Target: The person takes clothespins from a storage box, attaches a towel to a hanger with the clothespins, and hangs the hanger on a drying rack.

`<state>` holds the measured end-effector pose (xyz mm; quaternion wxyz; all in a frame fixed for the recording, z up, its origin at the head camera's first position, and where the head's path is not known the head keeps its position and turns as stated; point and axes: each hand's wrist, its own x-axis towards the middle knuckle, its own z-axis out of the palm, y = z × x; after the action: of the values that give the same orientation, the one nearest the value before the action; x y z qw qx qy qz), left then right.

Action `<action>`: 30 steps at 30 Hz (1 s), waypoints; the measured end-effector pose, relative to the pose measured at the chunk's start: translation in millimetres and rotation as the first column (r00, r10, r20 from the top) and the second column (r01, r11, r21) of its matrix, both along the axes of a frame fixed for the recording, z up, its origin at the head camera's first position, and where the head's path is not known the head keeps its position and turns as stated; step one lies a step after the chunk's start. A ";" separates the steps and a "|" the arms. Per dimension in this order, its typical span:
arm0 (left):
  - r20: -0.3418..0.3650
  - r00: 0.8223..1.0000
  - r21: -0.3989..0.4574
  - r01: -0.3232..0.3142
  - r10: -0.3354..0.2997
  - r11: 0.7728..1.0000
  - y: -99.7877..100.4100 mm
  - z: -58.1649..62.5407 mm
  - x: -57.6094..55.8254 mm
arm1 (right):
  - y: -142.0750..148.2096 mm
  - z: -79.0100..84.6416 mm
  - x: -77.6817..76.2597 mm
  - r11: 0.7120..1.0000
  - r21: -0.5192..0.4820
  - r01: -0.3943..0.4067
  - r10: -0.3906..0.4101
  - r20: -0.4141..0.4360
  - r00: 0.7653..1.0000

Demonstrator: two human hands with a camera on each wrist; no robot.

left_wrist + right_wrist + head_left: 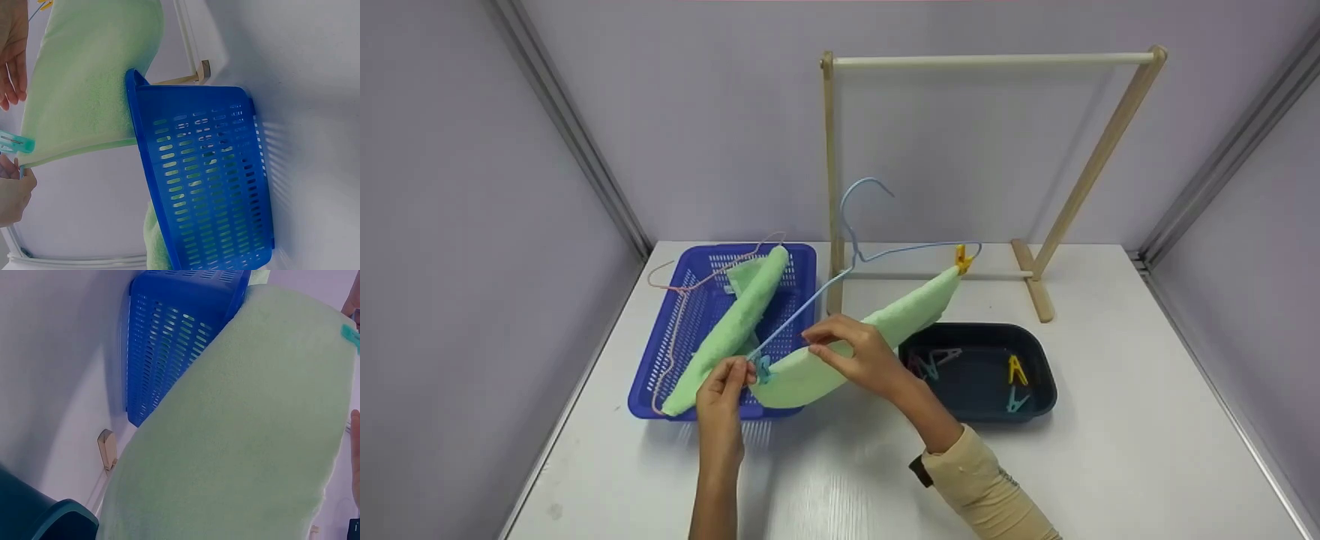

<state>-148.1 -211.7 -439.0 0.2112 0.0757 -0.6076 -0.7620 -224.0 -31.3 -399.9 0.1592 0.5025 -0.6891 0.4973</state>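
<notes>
My left hand [725,386] pinches the lower left end of a blue wire hanger [804,306], whose hook points up. From this hanger hangs a light green towel [916,304], fastened near my left fingers by a teal clothespin [21,143] and at the far end by a yellow clothespin [962,261]. In front of the towel's upper edge is my right hand [861,358], thumb and fingers apart, with nothing between them. The towel's lower part overlaps the basket's rim in the left wrist view.
A blue basket [639,397] at left carries another green towel [735,322] and a pink hanger [673,330]. At right, a dark tray [975,411] contains several clothespins [1016,370]. Behind stands a wooden rack [1091,169] with a white top bar [997,60].
</notes>
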 end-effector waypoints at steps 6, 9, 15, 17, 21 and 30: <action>0.004 1.000 0.001 0.000 0.000 1.000 0.7 0.5 0.2 | 4.0 0.5 -1.0 1.000 -0.008 0.009 -0.009 0.008 1.000; 0.004 1.000 0.002 -0.001 0.001 1.000 0.7 0.9 0.3 | 6.1 0.9 -2.1 1.000 -0.009 0.013 -0.013 0.017 1.000; 0.001 1.000 0.007 -0.006 0.006 1.000 0.4 1.1 0.2 | 12.5 1.5 -3.9 0.999 0.004 0.037 -0.037 0.062 0.997; 0.001 1.000 0.008 -0.008 0.008 1.000 0.2 0.9 0.0 | 14.7 1.5 -4.6 0.999 0.004 0.046 -0.046 0.069 0.997; -0.007 1.000 0.018 -0.006 0.006 1.000 0.1 0.4 -0.3 | 18.9 0.7 -7.3 0.998 -0.010 0.056 -0.055 0.053 0.997; -0.031 1.000 0.051 0.000 0.001 0.999 0.3 0.3 -0.5 | 27.5 -2.4 -13.5 0.997 -0.035 0.069 -0.069 0.008 0.998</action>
<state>-148.6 -211.4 -438.7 0.2185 0.0695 -0.5846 -0.7782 -237.5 -3.8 -402.3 0.1829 0.4737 -0.6977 0.5054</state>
